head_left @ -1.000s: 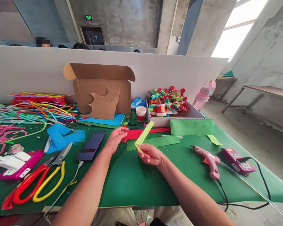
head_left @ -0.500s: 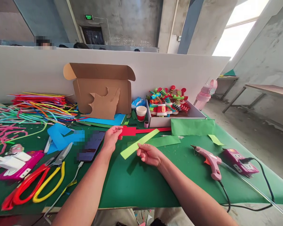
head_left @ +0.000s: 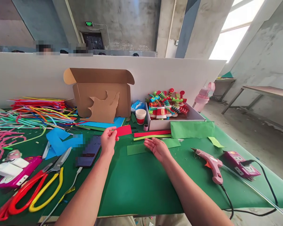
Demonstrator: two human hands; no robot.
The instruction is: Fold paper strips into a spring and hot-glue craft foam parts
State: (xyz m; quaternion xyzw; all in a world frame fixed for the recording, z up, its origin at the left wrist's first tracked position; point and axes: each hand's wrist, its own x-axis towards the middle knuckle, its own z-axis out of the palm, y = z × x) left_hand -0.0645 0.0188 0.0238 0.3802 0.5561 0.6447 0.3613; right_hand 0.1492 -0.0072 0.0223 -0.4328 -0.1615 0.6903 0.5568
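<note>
Between the thumb and fingers of my left hand (head_left: 109, 140) is a small red paper rectangle (head_left: 124, 130), raised over the table. My right hand (head_left: 158, 148) is open, palm turned up and fingers stretched, with nothing in it. Just beyond its fingertips a light green paper strip (head_left: 141, 137) lies along a long red strip (head_left: 153, 133). Under the right fingers is a darker green strip (head_left: 137, 149), partly hidden by the hand. A wider green sheet (head_left: 192, 129) rests against the front of the white box (head_left: 176, 124).
Scissors (head_left: 58, 164), a phone (head_left: 91, 151) and blue paper pieces (head_left: 58, 139) lie left. Pipe cleaners (head_left: 37, 110) are heaped behind them. A cardboard box (head_left: 101, 91) and paper cups (head_left: 141, 116) stand at the back. A pink glue gun (head_left: 211, 163) and a corded power strip (head_left: 241, 164) are right.
My right hand has let go of the light green strip, which now lies beside the long red strip. The red rectangle in my left hand has shifted slightly left.
</note>
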